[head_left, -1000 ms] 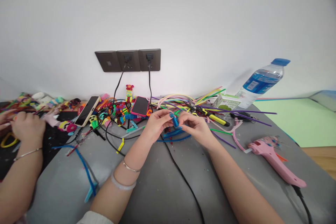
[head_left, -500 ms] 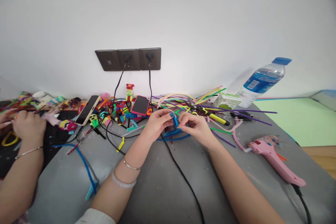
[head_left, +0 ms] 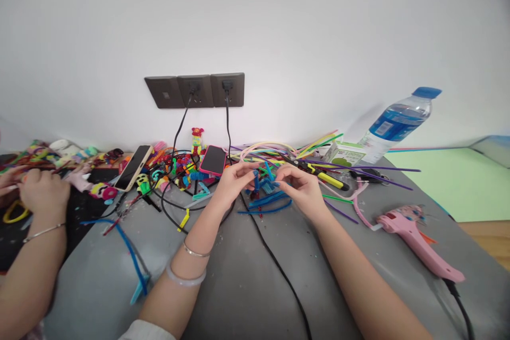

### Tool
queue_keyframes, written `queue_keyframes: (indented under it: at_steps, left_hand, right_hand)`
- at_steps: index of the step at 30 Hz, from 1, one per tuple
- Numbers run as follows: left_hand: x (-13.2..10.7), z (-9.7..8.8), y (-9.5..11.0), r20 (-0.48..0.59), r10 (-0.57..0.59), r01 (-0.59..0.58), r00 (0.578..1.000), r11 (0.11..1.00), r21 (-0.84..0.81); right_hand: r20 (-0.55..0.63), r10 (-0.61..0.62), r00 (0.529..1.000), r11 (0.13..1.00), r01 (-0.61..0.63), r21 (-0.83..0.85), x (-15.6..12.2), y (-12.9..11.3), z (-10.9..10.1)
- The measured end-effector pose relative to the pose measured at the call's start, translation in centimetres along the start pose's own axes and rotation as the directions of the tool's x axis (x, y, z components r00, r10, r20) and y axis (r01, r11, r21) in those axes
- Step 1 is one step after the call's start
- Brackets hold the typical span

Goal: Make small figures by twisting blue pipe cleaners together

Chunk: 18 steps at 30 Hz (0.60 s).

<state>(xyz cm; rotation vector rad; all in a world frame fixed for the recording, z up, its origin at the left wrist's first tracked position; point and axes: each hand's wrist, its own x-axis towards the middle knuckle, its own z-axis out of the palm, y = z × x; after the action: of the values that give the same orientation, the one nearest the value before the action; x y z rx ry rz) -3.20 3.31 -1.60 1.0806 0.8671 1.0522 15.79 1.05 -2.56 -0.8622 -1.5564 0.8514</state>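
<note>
My left hand (head_left: 238,183) pinches a short dark blue pipe cleaner piece (head_left: 256,184) between thumb and fingers. Across a small gap, my right hand (head_left: 302,187) has a light blue pipe cleaner piece (head_left: 270,171) at its fingertips, slanting up to the left. Both hands are raised over the middle of the grey table (head_left: 247,276). Below them lie longer blue pipe cleaners (head_left: 268,206) and a few small red bits. The fingers partly hide both held pieces.
At the right lie a pink glue gun (head_left: 422,249) and yellow-handled pliers (head_left: 332,180), with a tilted water bottle (head_left: 398,125) behind. A black cable (head_left: 274,260) crosses the table. Two phones and pipe-cleaner figures lie left, near another person's hand (head_left: 43,191).
My hands have moved apart, the left one slightly left. The blue piece that was between them now shows as two separate pieces, one at each hand.
</note>
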Motion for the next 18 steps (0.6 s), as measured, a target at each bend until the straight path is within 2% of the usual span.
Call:
queue_keyframes:
  at_steps: [3,8,12,18]
  left_hand:
    - [-0.07,-0.17,-0.04,0.071,0.043,-0.052,0.997,0.989,0.138]
    - [-0.02,0.16,-0.67,0.121,0.056,-0.085,0.991,0.966,0.244]
    - [-0.09,0.46,-0.75,0.123,0.013,-0.043,0.992,0.969,0.242]
    - [-0.26,0.80,-0.38,0.132,-0.026,0.002,0.991,0.984,0.178]
  right_hand:
    - [-0.026,-0.048,0.999,0.989,0.044,-0.143,0.01,-0.09,0.02]
    - [0.054,-0.120,0.991,0.949,0.130,-0.285,-0.06,-0.18,0.19]
    - [0.081,-0.154,0.985,0.939,0.171,-0.299,-0.10,-0.02,0.24]
    - [0.040,-0.111,0.993,0.947,0.117,-0.298,-0.41,0.32,0.31]
